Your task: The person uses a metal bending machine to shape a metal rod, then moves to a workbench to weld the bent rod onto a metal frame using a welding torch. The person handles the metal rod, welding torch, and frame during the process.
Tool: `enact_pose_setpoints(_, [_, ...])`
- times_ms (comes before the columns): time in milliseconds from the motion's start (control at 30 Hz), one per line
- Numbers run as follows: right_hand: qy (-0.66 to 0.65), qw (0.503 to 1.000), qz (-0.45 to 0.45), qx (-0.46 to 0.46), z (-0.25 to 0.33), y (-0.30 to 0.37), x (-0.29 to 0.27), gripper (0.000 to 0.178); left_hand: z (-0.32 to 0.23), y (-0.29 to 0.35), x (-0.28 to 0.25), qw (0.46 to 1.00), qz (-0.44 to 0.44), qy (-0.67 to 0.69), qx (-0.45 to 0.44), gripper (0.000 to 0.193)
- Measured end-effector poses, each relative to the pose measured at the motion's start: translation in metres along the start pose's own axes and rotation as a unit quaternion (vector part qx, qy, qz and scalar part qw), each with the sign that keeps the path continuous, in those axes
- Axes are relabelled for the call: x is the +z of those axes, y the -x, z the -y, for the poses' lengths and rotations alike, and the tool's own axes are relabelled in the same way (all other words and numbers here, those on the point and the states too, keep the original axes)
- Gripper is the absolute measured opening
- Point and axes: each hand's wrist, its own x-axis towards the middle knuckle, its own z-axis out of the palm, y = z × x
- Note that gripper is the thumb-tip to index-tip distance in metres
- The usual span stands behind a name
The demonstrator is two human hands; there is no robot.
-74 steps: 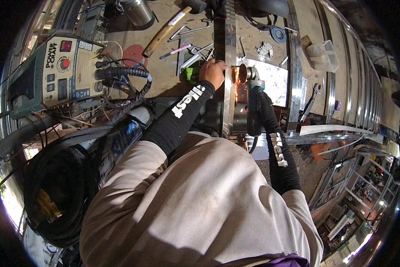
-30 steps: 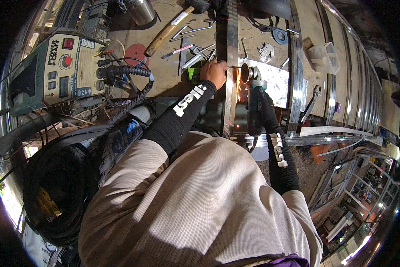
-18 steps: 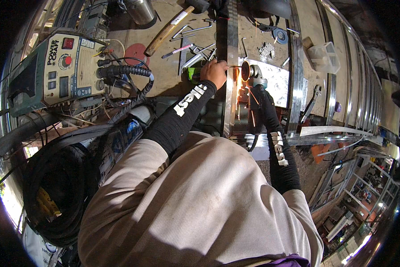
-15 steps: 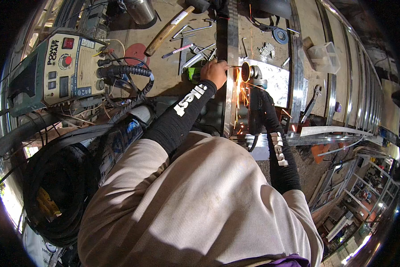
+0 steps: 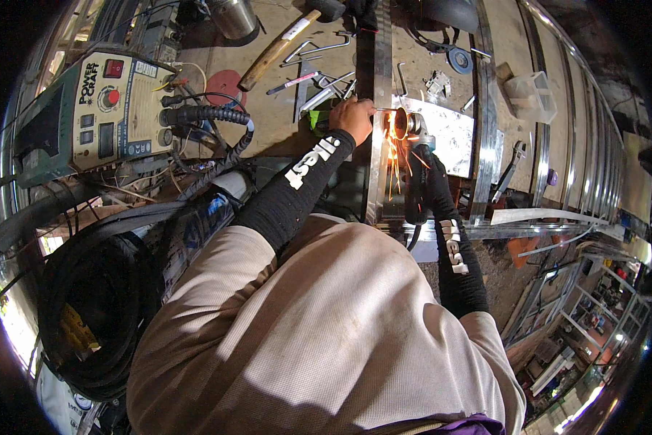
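My right hand (image 5: 429,161), dark against its black sleeve, is closed around an angle grinder (image 5: 416,192). The grinder's disc (image 5: 402,125) faces left, and orange sparks (image 5: 393,161) stream from it toward me. Just left of the disc, my left hand (image 5: 352,119) is closed, its fingers pinching a thin metal rod (image 5: 384,109) that reaches toward the disc. The rod's far end is lost in the glare. Beneath the work runs a long metal bar (image 5: 376,181), and a shiny silver sheet (image 5: 453,138) lies right of the grinder.
A welding machine (image 5: 108,109) with thick cables stands at the left, above a coil of black hose (image 5: 94,312). Around my left hand lie a wooden-handled hammer (image 5: 279,51), a marker (image 5: 292,83) and bent metal rods (image 5: 317,49). A clear plastic container (image 5: 530,96) and adjustable wrench (image 5: 509,170) are at right.
Sparks still fly, but their spray is shorter, and the streak rising toward the far side has gone. The grinder and both hands sit slightly further right in the picture, as does the bench.
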Motion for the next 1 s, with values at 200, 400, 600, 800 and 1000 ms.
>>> enact_pose_setpoints(200, [0.001, 0.999, -0.023, -0.036, 0.001, -0.008, -0.004, 0.060, 0.000, 0.001, 0.003, 1.000, -0.018, 0.008, 0.001, 0.008])
enact_pose_setpoints(400, [-0.058, 0.998, -0.009, 0.014, 0.002, -0.013, 0.000, 0.043, 0.000, 0.002, 0.002, 1.000, -0.010, 0.003, -0.001, 0.009])
enact_pose_setpoints(600, [-0.303, 0.919, -0.038, 0.249, 0.020, -0.008, 0.002, 0.038, -0.003, 0.002, 0.000, 1.000, -0.012, 0.002, -0.005, 0.010])
enact_pose_setpoints(800, [-0.379, 0.879, -0.041, 0.287, 0.039, -0.007, 0.004, 0.043, -0.002, 0.001, -0.002, 1.000, -0.001, 0.001, -0.008, 0.012])
enact_pose_setpoints(1000, [-0.337, 0.909, -0.020, 0.244, 0.027, -0.006, 0.004, 0.047, -0.001, 0.002, 0.000, 1.000, -0.018, -0.004, 0.005, 0.009])
